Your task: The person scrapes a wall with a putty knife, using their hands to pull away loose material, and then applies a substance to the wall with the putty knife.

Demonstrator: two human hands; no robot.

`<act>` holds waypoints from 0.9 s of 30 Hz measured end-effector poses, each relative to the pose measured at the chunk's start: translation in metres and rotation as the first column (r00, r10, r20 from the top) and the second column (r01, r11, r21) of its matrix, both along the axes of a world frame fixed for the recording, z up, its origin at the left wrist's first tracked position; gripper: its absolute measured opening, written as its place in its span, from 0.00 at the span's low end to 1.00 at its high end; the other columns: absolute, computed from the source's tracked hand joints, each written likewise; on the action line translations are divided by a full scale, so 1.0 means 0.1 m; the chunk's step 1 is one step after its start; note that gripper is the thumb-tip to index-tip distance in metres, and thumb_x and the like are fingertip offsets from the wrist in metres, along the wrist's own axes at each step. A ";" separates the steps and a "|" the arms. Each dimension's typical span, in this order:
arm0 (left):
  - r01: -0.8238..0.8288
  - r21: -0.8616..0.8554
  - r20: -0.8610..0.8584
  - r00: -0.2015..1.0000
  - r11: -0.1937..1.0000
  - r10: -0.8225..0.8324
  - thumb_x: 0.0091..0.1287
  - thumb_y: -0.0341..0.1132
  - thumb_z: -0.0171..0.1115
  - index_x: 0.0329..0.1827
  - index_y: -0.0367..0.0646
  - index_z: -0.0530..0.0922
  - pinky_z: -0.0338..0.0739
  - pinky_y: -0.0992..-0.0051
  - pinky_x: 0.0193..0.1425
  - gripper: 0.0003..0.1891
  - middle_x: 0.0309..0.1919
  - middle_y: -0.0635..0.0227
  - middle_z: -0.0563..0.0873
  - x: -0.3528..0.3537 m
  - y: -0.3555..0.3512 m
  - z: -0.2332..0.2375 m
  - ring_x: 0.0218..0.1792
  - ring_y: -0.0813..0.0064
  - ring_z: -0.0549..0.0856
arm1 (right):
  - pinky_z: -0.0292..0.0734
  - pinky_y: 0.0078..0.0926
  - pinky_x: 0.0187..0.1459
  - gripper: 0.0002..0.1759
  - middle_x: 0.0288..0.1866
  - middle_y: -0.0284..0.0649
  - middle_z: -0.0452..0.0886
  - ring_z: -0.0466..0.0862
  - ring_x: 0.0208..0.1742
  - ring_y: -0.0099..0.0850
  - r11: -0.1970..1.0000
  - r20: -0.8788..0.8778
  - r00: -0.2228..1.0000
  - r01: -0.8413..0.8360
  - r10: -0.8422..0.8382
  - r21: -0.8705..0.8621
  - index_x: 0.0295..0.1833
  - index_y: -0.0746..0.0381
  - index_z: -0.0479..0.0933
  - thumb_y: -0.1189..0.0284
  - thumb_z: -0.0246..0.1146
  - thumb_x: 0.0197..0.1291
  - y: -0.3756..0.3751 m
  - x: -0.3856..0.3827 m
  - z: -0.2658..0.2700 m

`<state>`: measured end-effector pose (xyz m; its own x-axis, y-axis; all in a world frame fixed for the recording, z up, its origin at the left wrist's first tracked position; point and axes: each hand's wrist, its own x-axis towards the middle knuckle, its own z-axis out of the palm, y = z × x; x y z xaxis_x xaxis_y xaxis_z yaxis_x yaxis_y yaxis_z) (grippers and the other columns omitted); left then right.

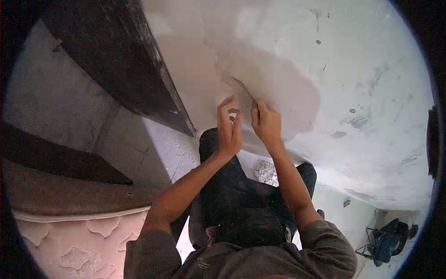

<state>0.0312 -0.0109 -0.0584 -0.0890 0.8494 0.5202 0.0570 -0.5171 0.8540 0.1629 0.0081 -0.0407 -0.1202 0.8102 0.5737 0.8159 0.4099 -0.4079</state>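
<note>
My right hand (267, 122) is closed around the near end of a thin, dark-edged scraper (245, 89). The scraper slants up and left, its far end against the pale wall (371, 88). A large darker, brownish patch (295, 93) spreads over the wall around the blade. Just left of the right hand is my left hand (229, 128), raised close to the wall. Its fingers are bent, with a gap between them and the thumb, and nothing shows in it. How the scraper's handle is shaped is hidden by my right fingers.
A dark wooden panel (116, 51) rises on the left beside the wall. A pink quilted mattress (83, 242) lies at lower left. Between my legs is a whitish heap (265, 172). Dark clothing lies on a small seat (385, 242) at lower right.
</note>
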 end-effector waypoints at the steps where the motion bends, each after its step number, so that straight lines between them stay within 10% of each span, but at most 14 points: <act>1: 0.000 0.002 0.013 1.000 1.000 0.000 0.72 0.32 0.48 0.61 0.35 0.67 0.71 0.67 0.58 0.17 0.66 0.54 0.69 0.00 -0.03 -0.01 0.51 0.66 0.77 | 0.75 0.48 0.26 0.08 0.30 0.49 0.81 0.81 0.26 0.51 1.000 -0.036 0.999 0.026 -0.026 0.011 0.42 0.62 0.74 0.71 0.60 0.60 -0.02 0.03 -0.04; 4: -0.039 0.076 -0.059 0.997 0.996 0.043 0.73 0.33 0.49 0.61 0.37 0.67 0.74 0.74 0.46 0.16 0.63 0.53 0.70 0.01 0.01 -0.04 0.47 0.68 0.77 | 0.75 0.48 0.27 0.08 0.29 0.50 0.81 0.81 0.26 0.51 0.998 0.162 0.987 0.030 -0.019 -0.063 0.43 0.62 0.75 0.71 0.60 0.60 -0.07 0.05 -0.07; 7: 0.010 -0.001 -0.014 1.000 1.000 -0.010 0.72 0.32 0.48 0.62 0.35 0.67 0.71 0.67 0.58 0.17 0.65 0.54 0.70 0.01 -0.04 -0.02 0.51 0.65 0.77 | 0.76 0.49 0.28 0.06 0.28 0.50 0.81 0.81 0.27 0.52 0.997 -0.111 0.991 0.078 -0.075 0.026 0.40 0.63 0.74 0.71 0.59 0.62 -0.12 0.01 -0.04; 10: -0.040 0.042 -0.087 0.995 0.998 0.044 0.72 0.31 0.48 0.61 0.35 0.67 0.72 0.67 0.58 0.17 0.65 0.54 0.71 0.01 0.00 -0.06 0.50 0.65 0.78 | 0.76 0.50 0.29 0.06 0.27 0.51 0.80 0.81 0.27 0.53 0.985 0.017 0.999 0.032 -0.030 -0.168 0.39 0.63 0.73 0.70 0.58 0.63 -0.07 0.03 -0.11; 27: 0.007 0.023 -0.075 0.997 1.000 -0.005 0.73 0.34 0.46 0.62 0.35 0.66 0.71 0.67 0.58 0.18 0.65 0.54 0.70 -0.02 0.03 -0.09 0.53 0.64 0.77 | 0.76 0.50 0.29 0.07 0.30 0.52 0.80 0.81 0.29 0.54 0.997 -0.123 0.991 0.053 -0.059 -0.054 0.41 0.63 0.72 0.70 0.58 0.63 -0.20 -0.08 -0.26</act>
<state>0.0292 -0.0083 -0.0672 -0.0442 0.8375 0.5447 0.1171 -0.5371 0.8354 0.1553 -0.0119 -0.0667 -0.0043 0.8421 0.5393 0.7786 0.3413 -0.5266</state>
